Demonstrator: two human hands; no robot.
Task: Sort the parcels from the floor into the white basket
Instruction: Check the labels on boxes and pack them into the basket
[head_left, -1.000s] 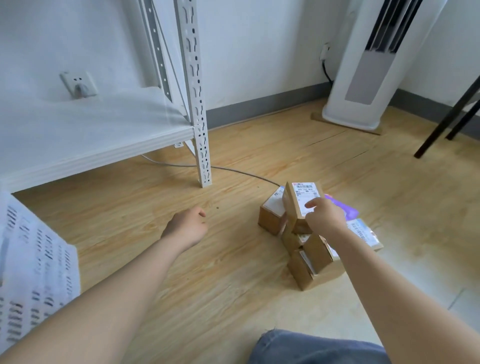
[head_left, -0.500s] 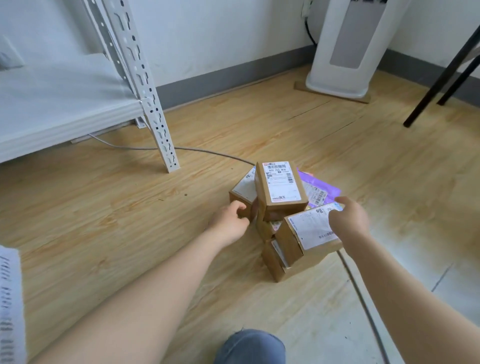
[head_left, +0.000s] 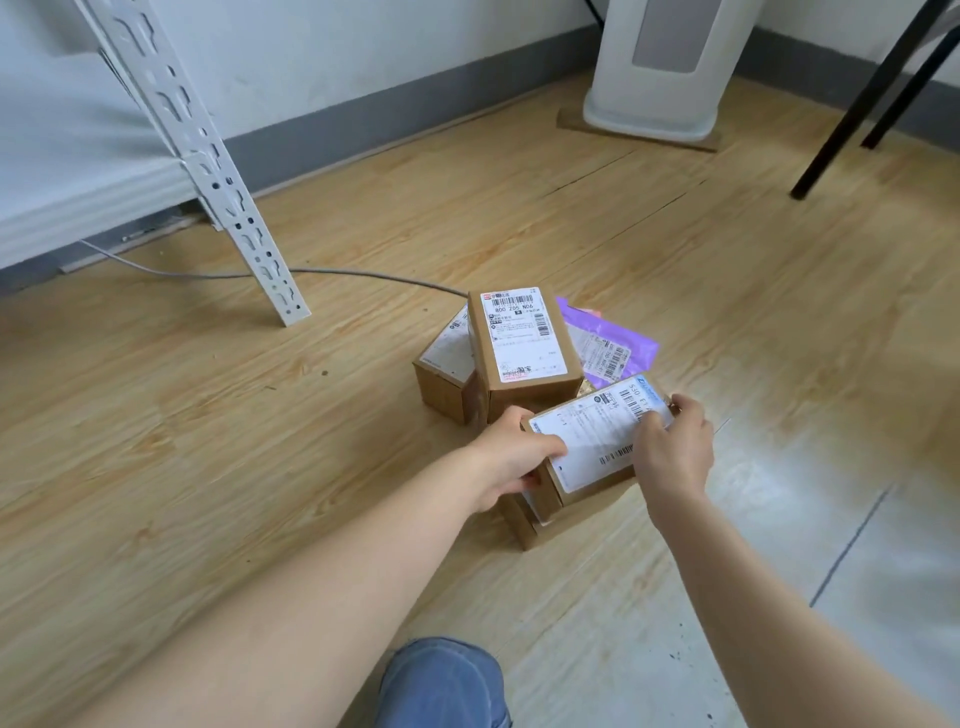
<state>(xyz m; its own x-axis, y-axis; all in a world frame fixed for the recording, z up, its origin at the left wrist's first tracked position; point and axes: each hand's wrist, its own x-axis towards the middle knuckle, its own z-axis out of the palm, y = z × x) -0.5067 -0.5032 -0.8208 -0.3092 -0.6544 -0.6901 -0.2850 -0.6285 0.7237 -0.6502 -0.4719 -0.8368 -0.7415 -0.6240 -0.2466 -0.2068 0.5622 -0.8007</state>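
Floor (head_left: 260, 467) first; the parcels sit mid-floor, right of the shelf leg (head_left: 228, 208). My left hand (head_left: 511, 462) came over since a moment ago, so both hands now grip the near box (head_left: 597, 441); right hand (head_left: 675, 457) has fingers curled on its far edge, ready to lift. Tall box (head_left: 524, 353) crowds just behind; purple mailer (head_left: 608, 338) beyond; basket's out of view.

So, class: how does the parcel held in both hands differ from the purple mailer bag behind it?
The held box is stiff brown cardboard; the purple mailer is a soft, flat bag. The left hand and right hand grip the box at its ends, above another box; nobody touches the mailer. Both carry white barcode labels.
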